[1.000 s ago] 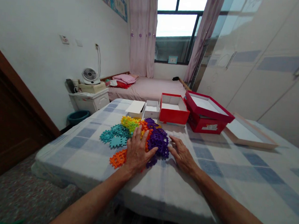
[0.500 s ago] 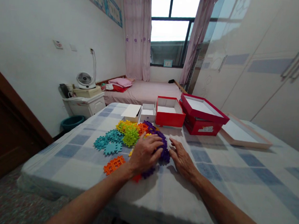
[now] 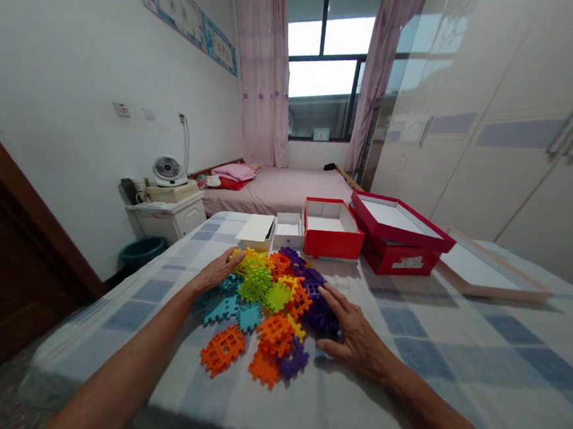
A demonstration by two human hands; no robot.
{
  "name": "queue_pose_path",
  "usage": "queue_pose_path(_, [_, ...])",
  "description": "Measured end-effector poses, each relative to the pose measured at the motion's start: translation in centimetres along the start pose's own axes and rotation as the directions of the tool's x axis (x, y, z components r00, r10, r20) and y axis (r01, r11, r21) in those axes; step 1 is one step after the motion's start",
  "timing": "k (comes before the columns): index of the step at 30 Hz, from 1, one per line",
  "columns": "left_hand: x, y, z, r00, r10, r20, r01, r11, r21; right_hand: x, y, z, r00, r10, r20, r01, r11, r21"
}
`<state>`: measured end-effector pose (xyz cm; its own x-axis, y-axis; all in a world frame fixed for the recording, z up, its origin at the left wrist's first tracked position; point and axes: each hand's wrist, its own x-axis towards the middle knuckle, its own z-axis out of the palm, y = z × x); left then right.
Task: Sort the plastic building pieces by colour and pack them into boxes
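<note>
A loose pile of notched, interlocking plastic building pieces lies on the checked cloth, in several colours. My left hand [image 3: 218, 270] rests at the pile's far left edge, fingers stretched against the yellow pieces [image 3: 249, 260] and above the teal pieces [image 3: 224, 307]. On the other side, my right hand [image 3: 352, 322] lies with fingers spread, its fingertips touching the purple pieces [image 3: 319, 316]. Between the hands sit lime green pieces [image 3: 256, 285] and orange pieces [image 3: 276, 334]. One orange lattice piece [image 3: 223, 349] lies apart at the near left.
Behind the pile stand a cream box [image 3: 257, 229], a small white box [image 3: 288, 230] and an open red box [image 3: 332, 241]. Right of them, a dark red lid [image 3: 433, 238] sits tilted on a red box [image 3: 392, 259]. A shallow pale lid [image 3: 493, 291] lies farther right.
My left hand has moved from over the purple pieces to the far left edge of the pile, uncovering the middle. My right hand stays on the right side. The view has tilted up slightly.
</note>
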<state>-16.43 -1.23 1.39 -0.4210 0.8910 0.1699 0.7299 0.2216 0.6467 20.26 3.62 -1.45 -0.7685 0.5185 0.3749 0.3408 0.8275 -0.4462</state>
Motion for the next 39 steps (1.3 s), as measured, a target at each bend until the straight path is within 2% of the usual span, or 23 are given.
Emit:
queue_pose_path(4, [-0.5, 2.7, 0.8, 0.999, 0.043, 0.03, -0.041, 0.995, -0.088, -0.2, 0.0, 0.0, 1.0, 0.009, 0.009, -0.01, 1.0, 0.015])
queue_pose_path(11, [-1.7, 5.2, 2.7, 0.991, 0.104, -0.08, -0.11, 0.992, -0.066, 0.0, 0.1, 0.2, 1.0, 0.02, 0.009, -0.02, 1.0, 0.016])
queue_pose_path(16, [-2.7, 7.7, 3.8, 0.945, 0.264, -0.192, -0.267, 0.964, 0.01, 0.0, 0.2, 0.4, 0.999, 0.048, -0.007, -0.048, 0.998, 0.046])
queue_pose_path(19, [-3.4, 9.5, 4.2, 0.908, 0.362, -0.21, -0.355, 0.932, 0.07, -0.1, 0.3, 0.4, 0.998, 0.063, -0.018, -0.062, 0.996, 0.069])
queue_pose_path(24, [-4.1, 12.0, 5.1, 0.842, 0.516, -0.156, -0.484, 0.851, 0.204, 0.0, 0.8, 0.4, 0.991, 0.111, -0.079, -0.1, 0.986, 0.131])
queue_pose_path(29, [-4.8, 14.7, 6.9, 0.746, 0.661, -0.08, -0.625, 0.737, 0.259, 0.4, 1.3, 0.6, 0.97, 0.162, -0.181, -0.141, 0.982, 0.126])
queue_pose_path(33, [-6.2, 17.5, 8.3, 0.638, 0.77, 0.003, -0.742, 0.614, 0.27, 0.6, 1.5, 0.3, 0.931, 0.213, -0.297, -0.192, 0.976, 0.099])
queue_pose_path(36, [-6.8, 18.7, 8.4, 0.547, 0.836, 0.05, -0.833, 0.537, 0.132, 0.1, 2.3, -0.2, 0.898, 0.217, -0.382, -0.235, 0.972, 0.001])
queue_pose_path(37, [-6.6, 18.7, 8.3, 0.548, 0.835, 0.04, -0.836, 0.545, 0.064, -0.1, 2.7, -0.4, 0.887, 0.218, -0.406, -0.255, 0.966, -0.038])
queue_pose_path(38, [-6.2, 18.4, 8.0, 0.577, 0.816, 0.018, -0.816, 0.578, 0.003, -0.2, 3.0, -0.6, 0.876, 0.226, -0.427, -0.279, 0.958, -0.064])
queue_pose_path(39, [-5.4, 17.9, 7.7, 0.631, 0.776, -0.011, -0.775, 0.63, -0.04, -0.3, 3.3, -0.8, 0.864, 0.247, -0.44, -0.304, 0.95, -0.064])
